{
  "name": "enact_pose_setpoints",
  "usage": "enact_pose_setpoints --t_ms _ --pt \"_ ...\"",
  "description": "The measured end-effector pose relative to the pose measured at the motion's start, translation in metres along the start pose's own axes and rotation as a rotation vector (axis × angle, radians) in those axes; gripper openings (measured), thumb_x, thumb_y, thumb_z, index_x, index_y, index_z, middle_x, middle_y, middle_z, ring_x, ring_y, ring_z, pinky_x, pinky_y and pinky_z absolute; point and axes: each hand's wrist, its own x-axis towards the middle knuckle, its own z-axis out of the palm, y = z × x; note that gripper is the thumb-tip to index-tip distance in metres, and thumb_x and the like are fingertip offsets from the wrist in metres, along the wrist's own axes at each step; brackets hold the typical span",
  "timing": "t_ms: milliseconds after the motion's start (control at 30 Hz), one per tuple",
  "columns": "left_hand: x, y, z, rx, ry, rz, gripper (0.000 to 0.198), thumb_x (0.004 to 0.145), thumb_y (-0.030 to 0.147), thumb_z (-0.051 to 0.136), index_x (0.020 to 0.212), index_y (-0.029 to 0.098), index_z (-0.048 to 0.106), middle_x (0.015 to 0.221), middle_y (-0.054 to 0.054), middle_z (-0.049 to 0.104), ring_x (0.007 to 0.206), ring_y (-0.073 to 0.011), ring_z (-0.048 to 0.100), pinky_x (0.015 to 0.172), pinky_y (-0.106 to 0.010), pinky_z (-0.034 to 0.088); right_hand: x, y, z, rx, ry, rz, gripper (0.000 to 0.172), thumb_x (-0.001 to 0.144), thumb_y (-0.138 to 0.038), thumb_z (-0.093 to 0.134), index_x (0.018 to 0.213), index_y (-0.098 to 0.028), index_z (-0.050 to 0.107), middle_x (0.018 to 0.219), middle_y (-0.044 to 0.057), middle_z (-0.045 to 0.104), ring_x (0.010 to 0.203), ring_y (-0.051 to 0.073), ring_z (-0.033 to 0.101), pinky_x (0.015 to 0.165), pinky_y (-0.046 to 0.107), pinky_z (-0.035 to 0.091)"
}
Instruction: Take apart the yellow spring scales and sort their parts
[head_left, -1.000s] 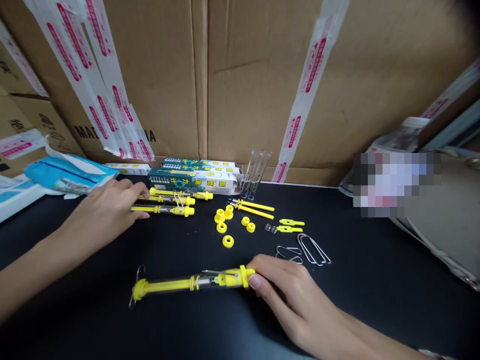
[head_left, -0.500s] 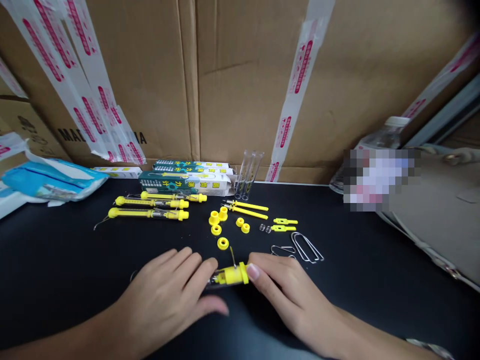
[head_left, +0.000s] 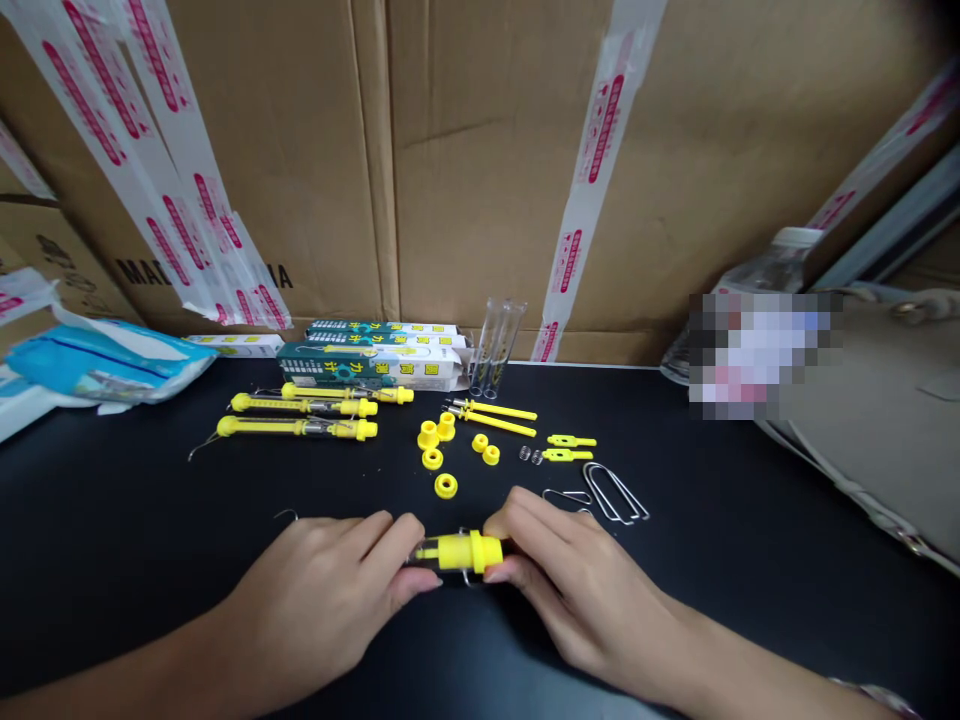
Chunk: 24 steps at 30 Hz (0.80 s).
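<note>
A tubular spring scale [head_left: 459, 552] with a yellow end lies level between my hands, low over the black table. My left hand [head_left: 330, 590] is wrapped round its clear tube and hides most of it; a thin metal hook [head_left: 286, 514] pokes out beyond that hand. At the other end, my right hand [head_left: 570, 580] grips the yellow end cap between thumb and fingers. Wire shows above and below the yellow part. Just beyond the scale sits a yellow ring [head_left: 445, 486], and past it are several yellow caps [head_left: 428, 435].
Three assembled spring scales [head_left: 300, 428] lie at back left, before printed boxes [head_left: 375, 368]. Clear tubes [head_left: 496, 350] stand upright nearby. Yellow rods [head_left: 499, 424], small springs [head_left: 530, 456], flat yellow pieces [head_left: 568, 456] and bent wire hooks [head_left: 615, 495] lie right of centre. A bag [head_left: 870, 400] and bottle [head_left: 780, 262] stand right.
The spring scale has rolled in my hands, so its wire now shows above and below the yellow end. My left thumb has closed onto the tube. The parts on the table have not moved.
</note>
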Motion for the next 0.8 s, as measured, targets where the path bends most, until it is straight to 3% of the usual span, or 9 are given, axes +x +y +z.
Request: enact_pose_setpoints --t_ms 200,333,433,567,667,800 --pt "-0.002 -0.003 0.003 0.071 0.060 0.018 0.046 0.108 0.040 0.019 0.089 0.022 0.057 0.064 0.004 0.064 0.049 -0.0154 0.065 0.042 -0.032 0.039 0.001 -0.001 -0.002 0.161 0.025 0.083 0.016 0.102 -0.035 0.049 0.095 -0.022 0.051 0.080 -0.002 0.058 0.066 0.012 0.054 0.060 0.025 0.041" --pt "-0.002 -0.003 0.003 0.092 0.082 0.048 0.044 0.107 0.040 0.023 0.090 0.021 0.059 0.064 0.004 0.063 0.048 -0.0159 0.065 0.041 -0.032 0.040 0.003 -0.005 -0.001 0.264 0.081 0.158 0.024 0.105 -0.034 0.042 0.088 -0.022 0.053 0.072 -0.004 0.059 0.060 0.010 0.055 0.058 0.022 0.042" --pt "-0.001 -0.004 0.003 0.084 0.079 0.032 0.045 0.107 0.040 0.024 0.090 0.020 0.060 0.065 0.003 0.065 0.049 -0.0161 0.066 0.042 -0.032 0.042 0.003 -0.007 0.001 0.271 0.131 0.174 0.017 0.103 -0.031 0.048 0.091 -0.021 0.055 0.073 -0.003 0.061 0.061 0.011 0.058 0.058 0.022 0.044" --pt "-0.001 -0.005 0.003 0.057 0.080 0.024 0.045 0.107 0.040 0.025 0.090 0.020 0.062 0.066 0.003 0.066 0.050 -0.0158 0.067 0.042 -0.032 0.042 0.000 -0.002 0.006 0.257 0.186 0.070 0.004 0.100 -0.019 0.054 0.098 -0.022 0.056 0.090 0.001 0.065 0.077 0.013 0.063 0.070 0.024 0.050" --pt "0.000 -0.005 0.002 0.059 0.073 0.017 0.046 0.107 0.040 0.024 0.091 0.020 0.063 0.068 0.003 0.067 0.049 -0.0152 0.066 0.042 -0.031 0.042 -0.002 0.002 0.007 0.220 0.207 -0.061 0.016 0.099 -0.007 0.049 0.100 -0.021 0.054 0.101 0.004 0.061 0.087 0.013 0.063 0.077 0.025 0.051" --pt "0.001 -0.005 0.001 0.066 0.070 0.012 0.049 0.107 0.042 0.022 0.090 0.020 0.063 0.066 0.003 0.067 0.048 -0.0143 0.066 0.042 -0.030 0.042 -0.001 0.001 0.003 0.223 0.210 -0.040 0.012 0.096 -0.014 0.059 0.103 -0.022 0.054 0.101 0.003 0.062 0.087 0.014 0.063 0.078 0.025 0.052"
